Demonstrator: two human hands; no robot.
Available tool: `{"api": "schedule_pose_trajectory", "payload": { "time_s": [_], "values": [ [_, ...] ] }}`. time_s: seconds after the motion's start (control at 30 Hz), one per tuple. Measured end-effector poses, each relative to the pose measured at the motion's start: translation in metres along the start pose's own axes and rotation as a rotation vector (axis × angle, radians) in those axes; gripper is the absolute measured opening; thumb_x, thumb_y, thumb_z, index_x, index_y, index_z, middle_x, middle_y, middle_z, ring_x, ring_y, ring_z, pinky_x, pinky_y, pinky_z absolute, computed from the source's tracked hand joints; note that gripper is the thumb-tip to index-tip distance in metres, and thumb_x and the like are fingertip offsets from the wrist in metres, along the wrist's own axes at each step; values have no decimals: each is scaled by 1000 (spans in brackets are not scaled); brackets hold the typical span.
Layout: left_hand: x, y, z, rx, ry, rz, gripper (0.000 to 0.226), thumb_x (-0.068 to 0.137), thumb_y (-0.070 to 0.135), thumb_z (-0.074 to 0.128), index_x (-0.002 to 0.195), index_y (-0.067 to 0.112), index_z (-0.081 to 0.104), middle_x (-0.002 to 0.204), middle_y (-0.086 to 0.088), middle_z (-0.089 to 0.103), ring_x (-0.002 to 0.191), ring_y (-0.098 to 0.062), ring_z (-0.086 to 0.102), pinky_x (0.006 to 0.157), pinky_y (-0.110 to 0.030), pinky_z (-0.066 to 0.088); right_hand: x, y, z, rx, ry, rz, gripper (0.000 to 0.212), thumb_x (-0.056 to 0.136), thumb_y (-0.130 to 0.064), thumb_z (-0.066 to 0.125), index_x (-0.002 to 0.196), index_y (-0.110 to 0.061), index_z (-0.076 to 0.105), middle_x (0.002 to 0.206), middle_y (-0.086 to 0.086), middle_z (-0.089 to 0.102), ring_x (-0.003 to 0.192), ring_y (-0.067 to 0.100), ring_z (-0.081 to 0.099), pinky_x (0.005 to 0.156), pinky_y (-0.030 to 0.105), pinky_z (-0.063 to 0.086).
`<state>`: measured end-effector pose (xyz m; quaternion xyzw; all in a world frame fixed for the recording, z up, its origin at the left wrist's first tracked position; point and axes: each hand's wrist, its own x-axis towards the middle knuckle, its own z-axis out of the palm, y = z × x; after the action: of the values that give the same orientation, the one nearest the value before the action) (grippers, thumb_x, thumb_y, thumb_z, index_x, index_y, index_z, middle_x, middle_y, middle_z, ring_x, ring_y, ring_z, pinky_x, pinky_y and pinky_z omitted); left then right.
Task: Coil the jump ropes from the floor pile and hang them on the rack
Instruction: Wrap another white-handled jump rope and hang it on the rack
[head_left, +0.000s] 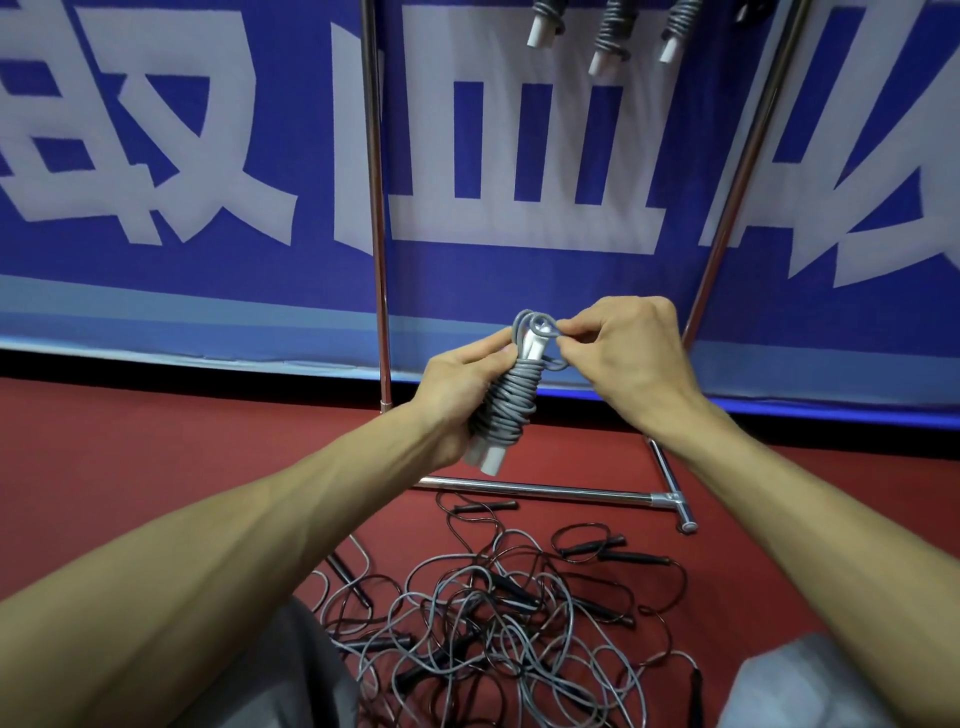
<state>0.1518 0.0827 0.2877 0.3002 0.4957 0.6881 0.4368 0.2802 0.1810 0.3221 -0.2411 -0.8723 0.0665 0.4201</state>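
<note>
My left hand (457, 400) grips a grey jump rope (506, 408) wound tightly round its two white handles, whose ends stick out below the fist. My right hand (618, 353) pinches the loose grey loop at the top of that bundle. Below my arms a tangled pile of grey and black ropes (498, 623) lies on the red floor. Three coiled grey ropes (613, 31) with white handles hang at the top, between the uprights of the chrome rack (376, 208).
The rack's base bar (545, 491) lies on the red floor just behind the pile, with a foot at the right. A blue banner with large white characters (182, 156) covers the wall behind. My knees show at the bottom corners.
</note>
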Motion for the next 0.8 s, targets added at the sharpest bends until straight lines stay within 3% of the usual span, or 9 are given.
{"api": "schedule_pose_trajectory", "payload": {
  "time_s": [0.2, 0.3, 0.43, 0.53, 0.6, 0.67, 0.7, 0.73, 0.8],
  "values": [
    [0, -5, 5, 35, 28, 28, 25, 93, 13, 62, 116, 19, 70, 89, -7, 72, 64, -20, 62, 61, -32, 56, 4, 1, 2, -197, -102, 49, 14, 75, -14, 63, 75, -4, 73, 68, 17, 64, 69, 37, 59, 65, 41, 52],
    [-2, -9, 3, 331, 15, 180, 25, 94, 16, 62, 113, 30, 70, 79, -2, 69, 65, -22, 54, 58, -31, 49, 0, -2, 1, -269, -183, 54, 13, 78, -18, 63, 74, -9, 71, 66, 13, 59, 69, 36, 56, 62, 37, 48],
    [1, -17, -7, 710, 0, 397, 40, 93, 25, 64, 131, 38, 57, 69, 2, 64, 57, -18, 46, 60, -37, 49, -8, 0, 1, -101, -168, 150, 2, 75, -14, 71, 76, -14, 72, 74, 7, 69, 76, 29, 61, 69, 38, 52],
    [2, -19, -10, 894, -16, 421, 65, 91, 31, 66, 147, 40, 35, 81, -1, 68, 58, -17, 53, 68, -43, 53, -11, 2, -1, 18, -156, 216, 18, 70, -14, 79, 76, -18, 62, 75, -1, 64, 69, 18, 57, 66, 37, 50],
    [1, -17, -11, 971, 8, 433, 69, 89, 32, 68, 149, 36, 33, 88, 3, 68, 65, -17, 56, 72, -45, 53, -12, 3, -1, 81, -210, 240, 30, 72, -14, 81, 96, -18, 65, 89, -1, 61, 64, 15, 55, 66, 37, 53],
    [1, -16, -13, 1130, 27, 447, 57, 88, 35, 68, 142, 33, 47, 94, 4, 68, 77, -16, 60, 80, -41, 52, -13, 4, -1, 97, -336, 284, 46, 74, -17, 82, 117, -21, 65, 106, 2, 56, 68, 15, 55, 69, 33, 54],
    [-1, -14, -14, 1210, 23, 455, 47, 88, 36, 67, 134, 33, 56, 97, 3, 69, 84, -16, 62, 83, -38, 51, -13, 4, -1, 79, -382, 294, 46, 73, -18, 84, 115, -22, 68, 110, 3, 55, 77, 16, 56, 72, 30, 51],
    [-1, -13, -14, 1262, -2, 445, 36, 89, 36, 66, 124, 33, 63, 95, 3, 69, 84, -15, 62, 80, -36, 52, -13, 4, -2, 63, -393, 301, 39, 70, -19, 86, 106, -24, 72, 109, 2, 56, 86, 16, 56, 74, 28, 47],
    [-2, -11, -14, 1214, -143, 348, 18, 92, 31, 63, 108, 26, 69, 77, 5, 69, 64, -11, 61, 65, -30, 53, -12, 1, -5, 53, -430, 327, 23, 64, -21, 88, 83, -22, 76, 100, 2, 62, 93, 15, 57, 72, 28, 45]
  ]
}}
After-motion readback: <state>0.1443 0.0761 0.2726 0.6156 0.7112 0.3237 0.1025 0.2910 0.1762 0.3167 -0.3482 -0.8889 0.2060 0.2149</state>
